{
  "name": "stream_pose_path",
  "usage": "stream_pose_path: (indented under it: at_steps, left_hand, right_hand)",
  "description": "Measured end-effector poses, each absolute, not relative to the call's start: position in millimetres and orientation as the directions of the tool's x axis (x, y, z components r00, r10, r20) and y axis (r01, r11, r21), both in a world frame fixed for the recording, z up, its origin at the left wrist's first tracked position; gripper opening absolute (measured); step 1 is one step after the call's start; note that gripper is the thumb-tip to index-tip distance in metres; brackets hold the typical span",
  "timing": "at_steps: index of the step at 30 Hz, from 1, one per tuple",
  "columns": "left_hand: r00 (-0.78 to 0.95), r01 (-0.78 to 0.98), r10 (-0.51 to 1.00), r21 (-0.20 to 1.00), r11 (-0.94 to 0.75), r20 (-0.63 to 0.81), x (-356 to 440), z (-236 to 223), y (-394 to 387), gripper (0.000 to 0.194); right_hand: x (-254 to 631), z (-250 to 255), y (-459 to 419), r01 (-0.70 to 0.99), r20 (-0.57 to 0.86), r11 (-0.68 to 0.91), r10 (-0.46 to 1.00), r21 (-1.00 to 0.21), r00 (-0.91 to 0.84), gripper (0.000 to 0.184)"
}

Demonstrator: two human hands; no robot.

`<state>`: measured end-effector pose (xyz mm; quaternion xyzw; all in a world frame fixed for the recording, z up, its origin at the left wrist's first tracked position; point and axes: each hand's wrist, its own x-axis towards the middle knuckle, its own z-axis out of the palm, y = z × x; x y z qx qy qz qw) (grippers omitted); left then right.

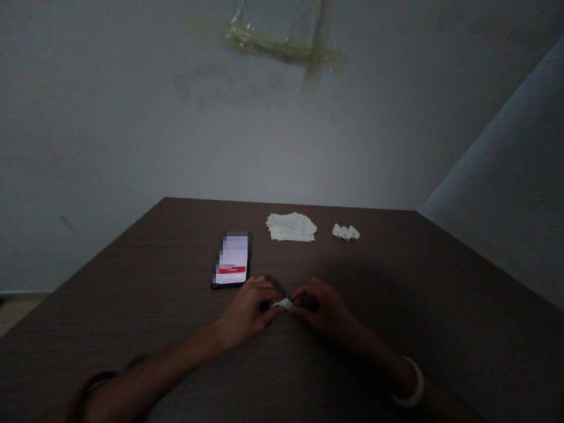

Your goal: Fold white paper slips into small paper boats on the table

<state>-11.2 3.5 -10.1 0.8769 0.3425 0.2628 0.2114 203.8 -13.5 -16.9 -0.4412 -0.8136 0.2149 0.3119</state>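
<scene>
Between my two hands is a small folded piece of white paper point(284, 304), pinched at both ends just above the dark wooden table. My left hand point(255, 305) grips its left end between thumb and fingers. On the other side, my right hand point(324, 308) closes thumb and fingertips on the right end. Fingers cover most of the paper, so its full shape is hidden. Beyond the left hand lies a phone point(233, 258) with its screen lit. Farther back rests a loose stack of printed paper slips point(291, 227), with several small folded white papers point(346, 232) to its right.
The brown table point(176, 247) runs back to a grey wall point(282, 153) with tape stuck on it. Another wall point(506, 176) stands along the right side. A strip of floor point(22, 317) shows at the far left.
</scene>
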Motion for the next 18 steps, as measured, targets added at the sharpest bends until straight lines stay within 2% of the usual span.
stream_pose_path:
  at_steps: [5,9,18]
  left_hand:
    - [0.585,0.465,0.752,0.634,-0.618,0.303,-10.8,-4.8,3.3,0.01]
    - [0.559,0.432,0.77,0.685,-0.587,0.307,-10.4,-3.4,3.7,0.008]
    - [0.55,0.413,0.764,0.686,-0.6,0.337,-11.8,-7.4,2.9,0.011]
  right_hand:
    - [204.0,-12.9,-13.6,0.573,0.357,0.586,0.807,-0.572,-0.47,0.015]
    - [204.4,-15.7,-12.8,0.563,0.375,0.589,0.807,-0.581,-0.457,0.003]
    - [204.4,-14.7,-9.9,0.535,0.4,0.59,0.806,-0.604,-0.437,0.009]
